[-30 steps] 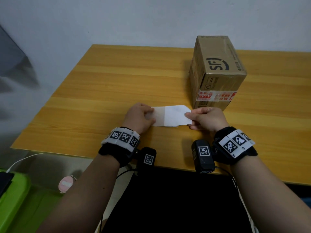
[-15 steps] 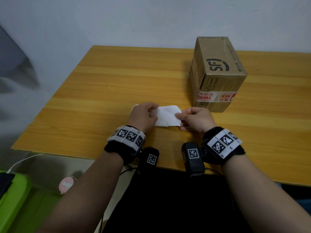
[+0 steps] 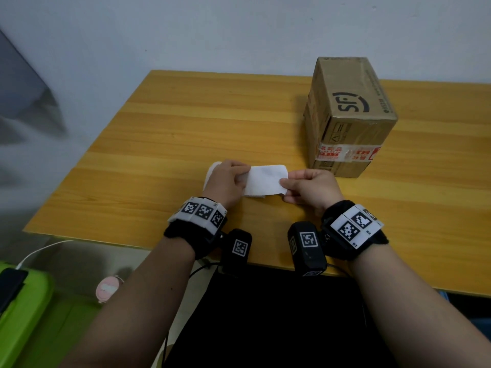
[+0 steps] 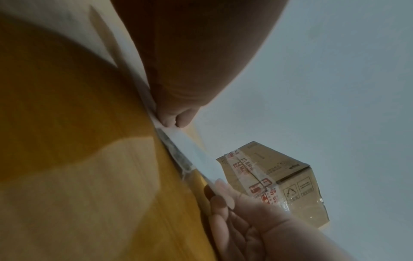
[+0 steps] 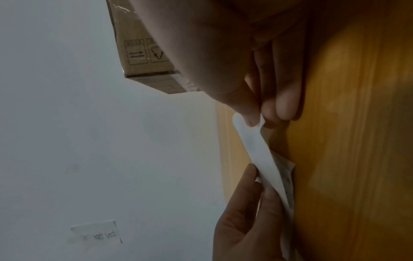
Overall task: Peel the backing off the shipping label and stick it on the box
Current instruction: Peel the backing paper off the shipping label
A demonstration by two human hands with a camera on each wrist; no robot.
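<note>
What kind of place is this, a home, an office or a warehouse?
Probably a plain room in a home or small office, used as a packing spot. A wooden table stands against a bare pale wall, with one taped cardboard box on it. A green bin sits on the floor.

The box (image 3: pixel 349 112) is standing on the table (image 3: pixel 186 123), toward its far right, close to the wall (image 3: pixel 212 30) behind. Nearer the front edge, the label (image 3: pixel 265 180) is lying between the two hands, left of the box and in front of it. The left hand (image 3: pixel 225 183) is holding the label's left end, the right hand (image 3: pixel 309 188) is pinching its right end just before the box. A second sheet, seemingly the backing (image 3: pixel 211 173), is sticking out beyond the left hand. Below the table's left front corner, a bin (image 3: pixel 24 314) is sitting on the floor.
</note>
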